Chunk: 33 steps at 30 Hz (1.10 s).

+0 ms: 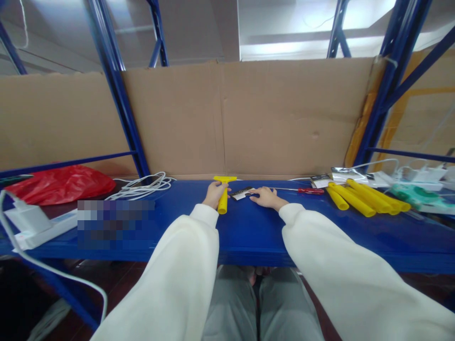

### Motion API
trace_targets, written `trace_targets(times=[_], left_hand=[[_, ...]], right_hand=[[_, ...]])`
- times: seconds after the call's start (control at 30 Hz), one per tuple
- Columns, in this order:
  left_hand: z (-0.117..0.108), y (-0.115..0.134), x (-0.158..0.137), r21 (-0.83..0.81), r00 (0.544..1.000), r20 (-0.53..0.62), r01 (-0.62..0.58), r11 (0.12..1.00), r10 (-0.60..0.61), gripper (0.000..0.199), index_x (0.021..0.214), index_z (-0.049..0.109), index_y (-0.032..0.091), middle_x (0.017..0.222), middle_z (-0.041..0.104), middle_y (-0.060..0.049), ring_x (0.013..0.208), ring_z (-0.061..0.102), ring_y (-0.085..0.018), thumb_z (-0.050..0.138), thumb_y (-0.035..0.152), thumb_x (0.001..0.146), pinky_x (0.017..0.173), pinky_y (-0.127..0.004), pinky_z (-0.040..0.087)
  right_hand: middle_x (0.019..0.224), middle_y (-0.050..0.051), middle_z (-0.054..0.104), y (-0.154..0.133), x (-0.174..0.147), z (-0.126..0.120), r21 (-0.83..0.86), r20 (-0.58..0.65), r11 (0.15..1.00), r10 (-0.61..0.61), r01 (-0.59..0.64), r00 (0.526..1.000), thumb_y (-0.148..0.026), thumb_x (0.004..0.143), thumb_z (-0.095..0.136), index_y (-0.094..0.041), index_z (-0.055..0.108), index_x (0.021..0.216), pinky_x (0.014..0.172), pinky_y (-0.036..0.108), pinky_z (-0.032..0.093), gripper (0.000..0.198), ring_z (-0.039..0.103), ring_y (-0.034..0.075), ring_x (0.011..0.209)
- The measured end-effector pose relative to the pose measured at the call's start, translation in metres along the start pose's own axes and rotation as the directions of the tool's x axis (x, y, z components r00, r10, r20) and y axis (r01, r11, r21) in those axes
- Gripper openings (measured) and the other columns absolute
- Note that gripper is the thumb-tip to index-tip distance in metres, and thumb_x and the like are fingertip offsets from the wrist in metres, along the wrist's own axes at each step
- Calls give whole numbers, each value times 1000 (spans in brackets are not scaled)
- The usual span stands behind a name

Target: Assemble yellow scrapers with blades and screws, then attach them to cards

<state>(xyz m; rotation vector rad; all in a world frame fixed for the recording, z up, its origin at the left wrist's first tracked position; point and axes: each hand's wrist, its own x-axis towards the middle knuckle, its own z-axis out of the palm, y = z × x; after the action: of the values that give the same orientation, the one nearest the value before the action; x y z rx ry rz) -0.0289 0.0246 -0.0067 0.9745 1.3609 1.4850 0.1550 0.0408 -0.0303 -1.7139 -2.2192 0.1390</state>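
Note:
My left hand [212, 194] is closed around a yellow T-shaped scraper [222, 203], its wide head pointing away from me and its tubular handle toward me. To the right of it, a small black-and-white packet [241, 193] lies on the blue tabletop. My right hand [265, 196] rests at the packet's right end, fingers stretched out to the left and thumb apart from them. A small dark spot shows between its fingertips, too small to name. Just beyond and right of this hand lies a screwdriver [310, 191] with a red handle, its thin shaft pointing left.
Several yellow tubular handles [355, 201] lie in a pile at the right, beside silvery packets [350, 175] and a green plastic bag [419, 196]. On the left are a red bag [67, 182], coiled white cable [142, 188] and a power strip [46, 232]. Cardboard [249, 118] walls the back.

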Motion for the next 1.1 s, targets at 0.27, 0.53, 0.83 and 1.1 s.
trace_targets(times=[0.27,0.53,0.83,1.1], left_hand=[[2,-2,-1,-18,1000,-15,-6,1000,6,50,129,46,10,62,66,-3,35,49,-9,63,10,83,41,-20,40],[3,0,-3,20,999,-2,-36,999,36,45,127,45,10,62,65,-2,33,47,-9,59,9,84,41,-21,41],[4,-5,-1,24,999,6,-47,999,47,45,126,46,11,60,62,0,36,49,-9,60,11,84,42,-21,43],[5,-3,-4,44,999,0,-35,998,35,44,125,46,10,62,63,-2,35,49,-9,61,9,83,42,-22,43]], right_hand=[[107,12,73,-11,12,4,-44,-114,999,-4,-1,994,-30,86,58,-28,75,106,99,55,34,26,62,32,109],[109,12,72,17,38,-19,142,-376,982,-61,122,925,-25,85,58,-17,75,107,93,31,46,29,66,24,101],[118,23,66,81,48,-34,-32,-271,952,286,-305,919,-23,89,49,-8,70,115,94,35,46,36,61,30,113],[131,11,62,102,38,-26,-102,-143,962,236,-252,961,-11,83,46,-23,72,115,100,44,42,43,55,31,122]])
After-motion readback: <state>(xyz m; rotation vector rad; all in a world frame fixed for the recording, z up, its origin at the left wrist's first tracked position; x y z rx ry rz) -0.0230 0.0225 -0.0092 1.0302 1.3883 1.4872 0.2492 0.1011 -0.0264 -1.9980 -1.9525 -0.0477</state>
